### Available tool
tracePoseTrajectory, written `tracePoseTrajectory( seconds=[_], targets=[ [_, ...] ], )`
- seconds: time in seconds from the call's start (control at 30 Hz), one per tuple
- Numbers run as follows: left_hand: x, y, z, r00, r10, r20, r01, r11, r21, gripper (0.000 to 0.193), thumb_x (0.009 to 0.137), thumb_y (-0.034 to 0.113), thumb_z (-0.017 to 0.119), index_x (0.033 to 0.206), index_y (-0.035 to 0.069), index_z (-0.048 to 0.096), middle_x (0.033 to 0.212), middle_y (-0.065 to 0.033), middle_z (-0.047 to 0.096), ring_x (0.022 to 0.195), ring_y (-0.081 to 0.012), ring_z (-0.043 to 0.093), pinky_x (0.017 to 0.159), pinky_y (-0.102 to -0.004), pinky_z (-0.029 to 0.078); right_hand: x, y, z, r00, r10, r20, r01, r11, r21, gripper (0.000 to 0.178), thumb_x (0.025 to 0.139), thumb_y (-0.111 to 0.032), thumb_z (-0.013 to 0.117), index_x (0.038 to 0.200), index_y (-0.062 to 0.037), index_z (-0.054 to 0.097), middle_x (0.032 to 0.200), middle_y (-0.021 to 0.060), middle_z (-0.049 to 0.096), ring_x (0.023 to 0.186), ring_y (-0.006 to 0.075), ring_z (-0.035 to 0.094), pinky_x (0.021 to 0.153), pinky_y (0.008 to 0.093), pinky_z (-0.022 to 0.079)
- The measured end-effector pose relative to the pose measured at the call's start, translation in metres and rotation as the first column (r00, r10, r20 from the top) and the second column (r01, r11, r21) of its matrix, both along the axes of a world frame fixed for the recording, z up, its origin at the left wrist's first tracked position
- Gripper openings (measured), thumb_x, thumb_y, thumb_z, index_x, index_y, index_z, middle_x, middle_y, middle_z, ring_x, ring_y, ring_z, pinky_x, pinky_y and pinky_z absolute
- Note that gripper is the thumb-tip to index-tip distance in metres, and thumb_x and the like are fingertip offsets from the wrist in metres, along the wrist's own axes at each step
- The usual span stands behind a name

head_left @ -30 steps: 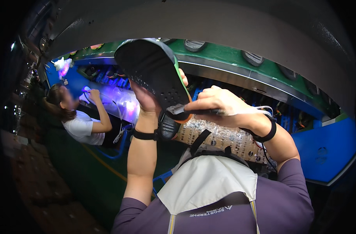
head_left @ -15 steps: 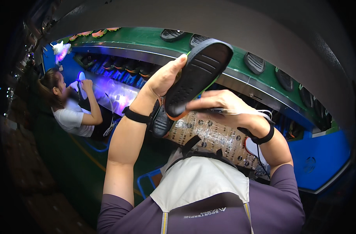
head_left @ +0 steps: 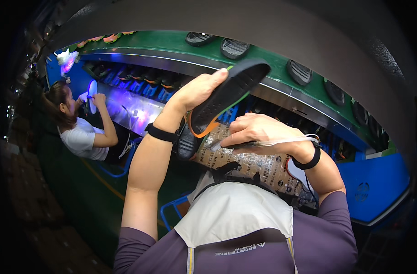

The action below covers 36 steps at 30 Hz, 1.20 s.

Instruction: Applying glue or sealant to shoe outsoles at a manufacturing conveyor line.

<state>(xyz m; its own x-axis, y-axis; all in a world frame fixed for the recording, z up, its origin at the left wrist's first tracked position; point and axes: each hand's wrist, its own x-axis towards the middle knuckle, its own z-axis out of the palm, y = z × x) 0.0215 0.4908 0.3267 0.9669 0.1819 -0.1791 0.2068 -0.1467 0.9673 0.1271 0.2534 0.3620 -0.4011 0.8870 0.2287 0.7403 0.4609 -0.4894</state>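
Observation:
Held up in front of me is a black shoe sole with an orange rim at its near end and green along its side. My left hand grips it by the left edge, thumb on the rim, fingers hidden behind. Just below and right of the sole, my right hand closes round a dark-handled brush with a pale tip. A white tube runs from the brush toward my wrist. The tip is apart from the sole.
Beneath my hands is a box-like surface covered with printed brown tape. Another dark sole lies at its left end. Several soles, one here, rest on the green conveyor ahead. A co-worker sits at left, holding a sole.
My right hand has drawn the brush away from the sole's near end, down and slightly right. The sole has tilted, and its far end sits lower.

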Motion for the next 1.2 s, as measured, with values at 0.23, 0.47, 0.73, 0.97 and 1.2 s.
tracePoseTrajectory(
  seconds=[0.23, 0.47, 0.73, 0.97, 1.2],
  targets=[
    [-0.060, -0.001, -0.115, 0.861, 0.453, 0.231, -0.049, 0.527, -0.849, 0.094, 0.103, 0.079, 0.019, 0.156, 0.006, 0.047, 0.149, -0.0186, 0.057, 0.142, -0.0331, 0.051, 0.115, -0.0552, 0.043, 0.029, -0.017, -0.034, 0.813, -0.365, -0.453, 0.412, 0.911, 0.005, 0.024, 0.080, -0.009, 0.075, 0.102, -0.0047, 0.079, 0.084, 0.0110, 0.073, 0.074, 0.0226, 0.068, 0.076, 0.0352, 0.055],
    [-0.147, -0.041, -0.272, 0.967, 0.027, -0.251, -0.253, 0.085, -0.964, 0.113, 0.086, 0.095, 0.029, 0.158, 0.009, 0.046, 0.151, -0.0263, 0.055, 0.128, -0.0606, 0.056, 0.088, -0.0666, 0.057, 0.029, -0.036, -0.115, 0.339, -0.707, -0.621, 0.597, 0.672, -0.438, 0.020, 0.089, -0.014, 0.073, 0.104, -0.0007, 0.079, 0.090, 0.0031, 0.075, 0.083, 0.0096, 0.063, 0.077, 0.0267, 0.051],
    [-0.094, -0.081, -0.240, 0.966, 0.138, -0.217, -0.211, -0.054, -0.976, 0.081, 0.100, 0.053, 0.034, 0.155, -0.005, 0.042, 0.148, -0.0344, 0.053, 0.134, -0.0521, 0.055, 0.113, -0.0687, 0.041, 0.006, -0.006, -0.127, 0.307, -0.758, -0.576, 0.616, 0.619, -0.487, 0.023, 0.090, -0.019, 0.073, 0.103, -0.0012, 0.078, 0.085, 0.0032, 0.072, 0.078, 0.0091, 0.061, 0.071, 0.0284, 0.050],
    [-0.072, -0.113, -0.171, 0.912, 0.405, 0.068, 0.037, 0.084, -0.996, 0.094, 0.102, 0.076, 0.019, 0.156, 0.003, 0.043, 0.144, -0.0276, 0.057, 0.131, -0.0457, 0.058, 0.109, -0.0596, 0.049, -0.010, 0.036, -0.087, 0.278, -0.703, -0.655, 0.717, 0.605, -0.345, 0.020, 0.092, -0.016, 0.073, 0.106, -0.0019, 0.077, 0.081, 0.0049, 0.074, 0.075, 0.0105, 0.067, 0.069, 0.0282, 0.054],
    [-0.062, -0.120, -0.153, 0.771, 0.637, 0.001, -0.203, 0.248, -0.947, 0.064, 0.109, 0.053, 0.031, 0.151, 0.009, 0.053, 0.145, -0.0134, 0.061, 0.133, -0.0319, 0.060, 0.116, -0.0462, 0.046, -0.030, 0.045, -0.087, 0.717, -0.511, -0.474, 0.685, 0.641, 0.345, 0.021, 0.086, -0.007, 0.076, 0.104, -0.0002, 0.071, 0.090, 0.0168, 0.071, 0.080, 0.0356, 0.068, 0.074, 0.0413, 0.056]
  ],
)
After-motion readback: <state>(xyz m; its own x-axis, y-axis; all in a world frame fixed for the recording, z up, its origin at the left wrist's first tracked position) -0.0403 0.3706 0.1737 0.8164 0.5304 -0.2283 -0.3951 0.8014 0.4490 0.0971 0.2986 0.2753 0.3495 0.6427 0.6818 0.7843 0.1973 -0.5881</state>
